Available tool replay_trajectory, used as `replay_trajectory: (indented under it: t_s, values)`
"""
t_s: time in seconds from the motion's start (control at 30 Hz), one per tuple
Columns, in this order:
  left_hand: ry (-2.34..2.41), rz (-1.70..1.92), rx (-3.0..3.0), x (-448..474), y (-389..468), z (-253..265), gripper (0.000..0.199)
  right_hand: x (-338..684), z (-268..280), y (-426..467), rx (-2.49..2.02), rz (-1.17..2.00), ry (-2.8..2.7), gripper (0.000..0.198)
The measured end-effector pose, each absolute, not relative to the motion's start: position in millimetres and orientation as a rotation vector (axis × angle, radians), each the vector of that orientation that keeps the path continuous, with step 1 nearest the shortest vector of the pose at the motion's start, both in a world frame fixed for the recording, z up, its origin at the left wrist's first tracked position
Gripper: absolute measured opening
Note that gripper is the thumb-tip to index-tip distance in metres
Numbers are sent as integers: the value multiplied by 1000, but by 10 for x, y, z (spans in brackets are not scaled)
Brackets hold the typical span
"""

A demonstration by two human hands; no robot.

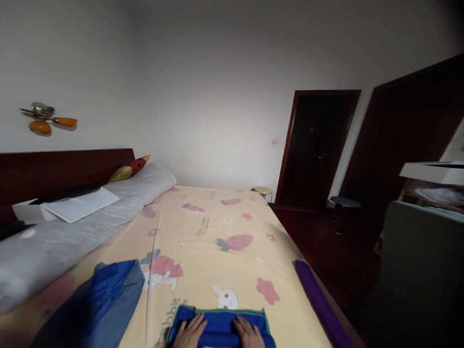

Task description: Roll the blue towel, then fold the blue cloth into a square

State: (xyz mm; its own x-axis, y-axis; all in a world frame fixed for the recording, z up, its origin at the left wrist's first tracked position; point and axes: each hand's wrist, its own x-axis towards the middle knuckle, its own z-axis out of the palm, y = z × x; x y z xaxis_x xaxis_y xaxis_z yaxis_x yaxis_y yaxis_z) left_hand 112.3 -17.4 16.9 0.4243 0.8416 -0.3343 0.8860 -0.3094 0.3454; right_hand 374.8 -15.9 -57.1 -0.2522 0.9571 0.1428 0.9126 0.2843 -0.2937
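Note:
A blue cloth (219,317) with green stitched edges lies on the bed at the bottom of the view, its near part rolled or folded over. My left hand (189,333) rests on the cloth's left side, fingers stretched out over it. On the right side, my right hand (249,333) lies palm down with its fingers extended. Both hands touch the cloth, and the frame's lower edge cuts off the wrists. To the left is a crumpled blue and grey-blue fabric (126,290), apart from my hands. A purple roll (319,304) lies along the bed's right edge.
The bed has a cream sheet (203,217) with rabbit and carrot prints. A plastic-wrapped bolster (90,227) runs along the headboard (65,169), with a white flat box (81,205) on it. Beyond the right edge stand a dark stool (344,202) and a grey panel (420,270).

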Motion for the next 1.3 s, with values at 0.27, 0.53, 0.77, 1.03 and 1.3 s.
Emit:
replay_trajectory:
  t_s: [0.27, 0.53, 0.77, 1.03, 1.3]
  values:
    - [1714, -27, 2217, 290, -256, 312, 66, 4571, -159, -330, -1820, 347, -2122, 54]
    - [1928, 13, 1958, 211, -133, 357, 32, 4715, 169, -343, -1996, 524, -1951, 19]
    - [2170, 86, 2122, 690, -73, 131, 61, 4329, -95, -223, -1989, -32, -1868, 44]
    - [1405, 212, 2549, 1552, -32, -559, 71, 3328, -508, -53, -1549, 437, -2340, 66]
    - [1616, 94, 2455, 493, -140, -258, 82, 4553, -532, -251, -1794, 267, -2179, 71]
